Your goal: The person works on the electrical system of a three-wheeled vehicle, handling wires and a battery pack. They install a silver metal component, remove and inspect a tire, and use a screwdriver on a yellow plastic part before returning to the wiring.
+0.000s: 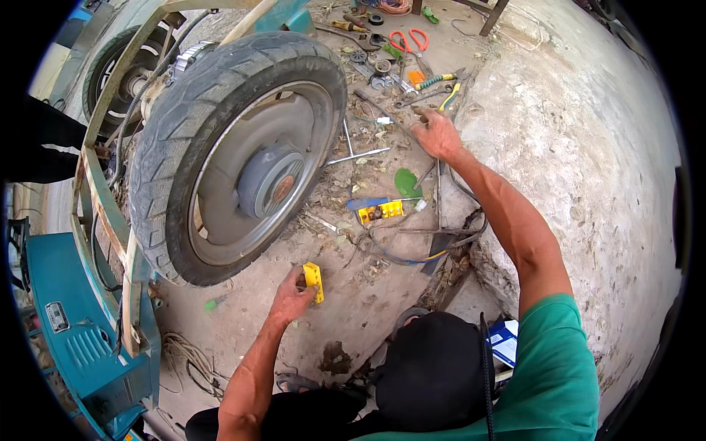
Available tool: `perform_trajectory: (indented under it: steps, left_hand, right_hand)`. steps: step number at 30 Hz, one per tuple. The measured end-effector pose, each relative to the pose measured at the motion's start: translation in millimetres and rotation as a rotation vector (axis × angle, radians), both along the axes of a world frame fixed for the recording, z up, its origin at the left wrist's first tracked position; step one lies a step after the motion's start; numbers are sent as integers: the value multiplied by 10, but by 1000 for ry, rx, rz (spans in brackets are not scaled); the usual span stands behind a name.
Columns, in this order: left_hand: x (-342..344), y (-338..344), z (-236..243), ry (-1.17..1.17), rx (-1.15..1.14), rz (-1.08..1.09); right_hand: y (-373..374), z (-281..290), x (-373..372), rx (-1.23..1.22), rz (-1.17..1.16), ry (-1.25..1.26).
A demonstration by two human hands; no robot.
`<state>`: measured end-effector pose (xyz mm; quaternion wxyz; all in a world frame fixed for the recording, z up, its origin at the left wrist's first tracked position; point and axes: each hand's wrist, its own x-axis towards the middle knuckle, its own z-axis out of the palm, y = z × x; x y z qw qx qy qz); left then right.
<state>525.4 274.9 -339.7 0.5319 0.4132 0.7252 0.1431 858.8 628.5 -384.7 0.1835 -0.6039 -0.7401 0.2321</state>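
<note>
My left hand (293,298) grips a small yellow plastic block (313,282) low beside the scooter wheel (265,187). My right hand (437,141) is stretched out among the scattered tools, its fingers bent and apart close to a yellow-handled tool (450,98); whether they touch it is unclear. Below that hand lie a blue-handled screwdriver (368,203), a second yellow block with metal parts (382,213) and loose wires (434,257). A T-shaped metal wrench (360,156) lies just right of the tyre.
A teal metal vehicle body (88,316) and rusty frame (103,191) stand left, with another person's dark-clad legs (51,140) beyond. Red scissors (412,40), wrenches and pliers lie at the top. A raised concrete edge (573,176) runs along the right; coiled rope (187,356) lies lower left.
</note>
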Motion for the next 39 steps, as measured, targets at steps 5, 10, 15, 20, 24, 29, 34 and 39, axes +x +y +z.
perform_trajectory:
  steps: [5, 10, 15, 20, 24, 29, 34, 39]
  left_hand:
    - [-118, -56, 233, -33, 16, 31]
    - [-205, -49, 685, 111, -53, -168]
    - [-393, -191, 923, 137, -58, -214]
    - [-519, -354, 1048, 164, -54, -247]
    - [-542, -369, 1086, 183, -65, -317]
    - [-447, -277, 1017, 128, -53, -310]
    - [-357, -183, 979, 107, -29, -331]
    - [-294, -56, 1017, 72, 6, -323]
  right_hand:
    - [598, -287, 169, 30, -148, -142]
    - [796, -280, 237, -96, -161, -420]
    - [867, -203, 475, -95, -261, -459]
    - [890, -208, 419, -52, -215, -483]
    - [930, -286, 538, -23, -186, -495]
    - [803, -154, 470, 14, -55, -419]
    - [-195, 308, -320, -99, 521, -156]
    - [-1092, 244, -668, -90, 715, -246]
